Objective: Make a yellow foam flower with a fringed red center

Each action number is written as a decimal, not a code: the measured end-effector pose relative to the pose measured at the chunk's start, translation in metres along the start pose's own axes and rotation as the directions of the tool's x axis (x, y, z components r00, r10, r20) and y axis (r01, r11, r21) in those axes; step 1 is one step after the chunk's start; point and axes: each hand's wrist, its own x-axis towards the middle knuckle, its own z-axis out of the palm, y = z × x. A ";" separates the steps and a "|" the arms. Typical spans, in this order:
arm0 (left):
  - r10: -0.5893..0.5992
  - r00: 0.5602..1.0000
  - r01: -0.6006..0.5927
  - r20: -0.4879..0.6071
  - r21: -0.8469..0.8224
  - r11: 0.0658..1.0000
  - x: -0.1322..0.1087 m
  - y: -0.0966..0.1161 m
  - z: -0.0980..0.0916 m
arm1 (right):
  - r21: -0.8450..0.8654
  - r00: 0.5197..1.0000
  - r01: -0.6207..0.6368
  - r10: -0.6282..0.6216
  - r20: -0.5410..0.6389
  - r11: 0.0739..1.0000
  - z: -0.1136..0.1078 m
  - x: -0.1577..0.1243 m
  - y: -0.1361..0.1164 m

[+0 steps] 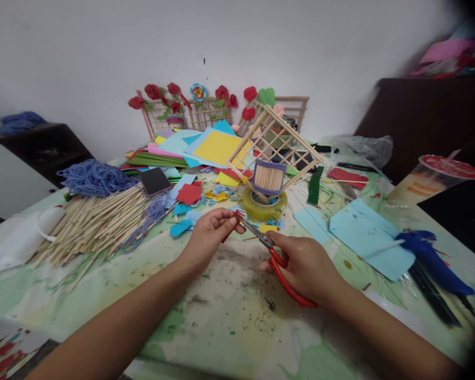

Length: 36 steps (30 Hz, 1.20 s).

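Between the thumb and fingers of my left hand point(217, 227) is a small piece of red paper point(238, 215), pinched with its end pointing up. My right hand point(306, 264) grips red-handled scissors point(287, 285) by the loops. Their metal blades reach left to the red paper at my left fingertips. Whether the blades are fully closed on it is too small to tell. Just behind my hands, a lattice frame of thin sticks point(275, 140) leans on a roll of clear yellowish tape point(265, 206). A small stick pocket edged with purple yarn point(268, 177) is fixed to the lattice.
Left lie a bundle of thin sticks point(91, 227), purple yarn point(98, 177) and a phone point(155, 181). Coloured paper sheets point(217, 148) and paper-flower frames point(174, 100) stand behind. Right are light blue paper point(368, 237), a blue glue gun point(435, 261) and a lidded drink cup point(431, 179).
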 end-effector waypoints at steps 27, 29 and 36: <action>0.019 1.000 -0.019 0.010 -0.026 0.999 0.001 -0.001 0.001 | 0.015 0.999 0.013 -0.013 -0.046 1.000 0.001 0.000 0.000; 0.022 1.000 -0.022 0.011 -0.025 0.999 0.001 -0.001 0.000 | 0.032 0.999 0.012 -0.010 -0.049 0.999 0.001 0.000 0.000; 0.018 1.000 -0.018 0.012 -0.012 1.000 0.001 -0.002 -0.001 | 0.048 0.999 0.001 0.001 -0.049 0.999 0.001 0.000 0.000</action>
